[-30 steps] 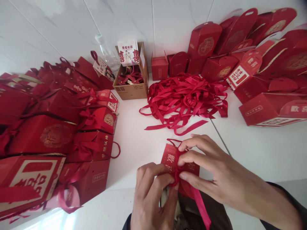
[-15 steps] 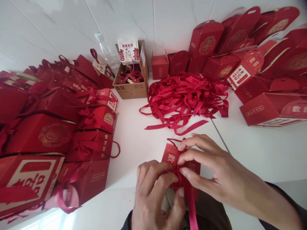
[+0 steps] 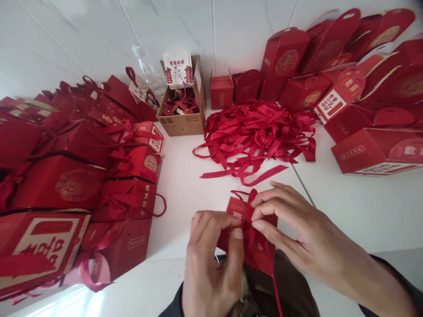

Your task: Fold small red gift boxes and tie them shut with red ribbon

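Note:
A small red gift box point(image 3: 264, 259) with printed characters stands at the table's front edge, between my hands. A red ribbon point(image 3: 252, 240) crosses it, gathered at the middle, and one narrow tail hangs down at the front right. My left hand point(image 3: 213, 259) is at the box's left side, thumb and forefinger closed together at the gathered ribbon. From the right, my right hand point(image 3: 294, 224) pinches a ribbon loop that stands up over the box top. The knot itself is partly hidden by my fingers. A thin cord handle point(image 3: 239, 192) sticks out behind the box.
A pile of loose red ribbons point(image 3: 261, 132) lies beyond the box. Behind it stands a cardboard carton point(image 3: 183, 125) beside a clear bottle point(image 3: 145, 66). Ribbon-tied boxes point(image 3: 127, 200) crowd the left; boxes without bows point(image 3: 366, 152) line the right and the wall.
My left thumb has risen from below to meet the forefinger at the ribbon. My right hand has shifted slightly right, with a ribbon loop now upright at its fingertips. The hanging tail has swung right.

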Demonstrator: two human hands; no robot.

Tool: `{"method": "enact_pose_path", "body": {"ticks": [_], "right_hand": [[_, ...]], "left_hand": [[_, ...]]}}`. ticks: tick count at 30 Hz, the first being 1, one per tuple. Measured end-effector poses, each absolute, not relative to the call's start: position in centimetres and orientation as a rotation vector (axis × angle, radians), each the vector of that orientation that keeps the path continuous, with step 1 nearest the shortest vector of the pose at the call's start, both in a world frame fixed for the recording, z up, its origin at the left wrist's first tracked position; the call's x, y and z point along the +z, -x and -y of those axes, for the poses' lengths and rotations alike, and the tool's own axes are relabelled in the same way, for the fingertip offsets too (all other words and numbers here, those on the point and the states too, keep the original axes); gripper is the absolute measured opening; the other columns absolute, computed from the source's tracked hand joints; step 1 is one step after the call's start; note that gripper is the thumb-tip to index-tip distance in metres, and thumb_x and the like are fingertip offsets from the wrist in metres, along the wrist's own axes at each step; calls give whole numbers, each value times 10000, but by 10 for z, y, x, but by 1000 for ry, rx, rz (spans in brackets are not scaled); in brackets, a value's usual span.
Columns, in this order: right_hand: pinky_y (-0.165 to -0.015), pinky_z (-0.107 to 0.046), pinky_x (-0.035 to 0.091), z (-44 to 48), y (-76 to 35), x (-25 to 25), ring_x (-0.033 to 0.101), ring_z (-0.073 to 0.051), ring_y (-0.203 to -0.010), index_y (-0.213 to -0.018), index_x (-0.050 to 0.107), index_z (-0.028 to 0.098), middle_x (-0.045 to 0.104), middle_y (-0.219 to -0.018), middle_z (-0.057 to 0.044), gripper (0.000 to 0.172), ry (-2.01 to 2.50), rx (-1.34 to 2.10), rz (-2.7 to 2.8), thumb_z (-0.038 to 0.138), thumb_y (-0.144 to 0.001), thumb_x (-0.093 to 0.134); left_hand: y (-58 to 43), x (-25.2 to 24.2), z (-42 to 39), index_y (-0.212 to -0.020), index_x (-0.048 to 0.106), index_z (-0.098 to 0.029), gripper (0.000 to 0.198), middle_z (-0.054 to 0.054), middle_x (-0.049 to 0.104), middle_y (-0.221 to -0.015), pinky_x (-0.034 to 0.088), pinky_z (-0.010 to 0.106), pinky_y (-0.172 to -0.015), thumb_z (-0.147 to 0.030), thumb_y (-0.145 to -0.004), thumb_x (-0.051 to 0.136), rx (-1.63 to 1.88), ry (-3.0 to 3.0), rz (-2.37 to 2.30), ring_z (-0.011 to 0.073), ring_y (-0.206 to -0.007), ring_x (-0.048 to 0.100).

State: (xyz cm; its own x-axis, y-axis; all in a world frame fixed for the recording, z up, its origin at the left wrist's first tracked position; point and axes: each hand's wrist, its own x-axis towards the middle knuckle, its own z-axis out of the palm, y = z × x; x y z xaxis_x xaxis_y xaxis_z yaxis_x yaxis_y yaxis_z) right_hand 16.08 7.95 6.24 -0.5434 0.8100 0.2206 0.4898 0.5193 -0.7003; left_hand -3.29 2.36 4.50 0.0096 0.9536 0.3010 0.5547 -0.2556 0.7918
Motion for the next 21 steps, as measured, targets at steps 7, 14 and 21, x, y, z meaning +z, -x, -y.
{"method": "enact_pose_path", "body": {"ticks": [7, 14, 21], "right_hand": [[-911, -384, 513, -78, -162, 59, 609, -237, -1098, -1039, 575, 279, 625, -1082, -46, 107, 1084, 880, 2161, 267, -1105, 492], [-970, -382, 496, -76, -161, 64, 587, -226, -1140, -1028, 565, 268, 609, -1118, -36, 70, 1083, 761, 2251, 207, -1058, 552], [-964, -365, 483, -75, -163, 63, 573, -221, -1148, -1037, 578, 267, 606, -1116, -34, 78, 1090, 828, 2233, 232, -1088, 531]], "left_hand": [[25, 46, -32, -926, 663, -226, 151, 16, 672, -930, 511, 328, -768, -90, -935, 598, 1128, -1834, -1565, 182, -901, 585], [25, 45, -31, -911, 631, -217, 137, 7, 661, -911, 497, 300, -752, -87, -926, 590, 1148, -1812, -1545, 171, -894, 571], [24, 46, -31, -964, 613, -220, 124, -7, 660, -924, 488, 290, -764, -101, -935, 593, 1147, -1828, -1551, 160, -888, 565]]}}
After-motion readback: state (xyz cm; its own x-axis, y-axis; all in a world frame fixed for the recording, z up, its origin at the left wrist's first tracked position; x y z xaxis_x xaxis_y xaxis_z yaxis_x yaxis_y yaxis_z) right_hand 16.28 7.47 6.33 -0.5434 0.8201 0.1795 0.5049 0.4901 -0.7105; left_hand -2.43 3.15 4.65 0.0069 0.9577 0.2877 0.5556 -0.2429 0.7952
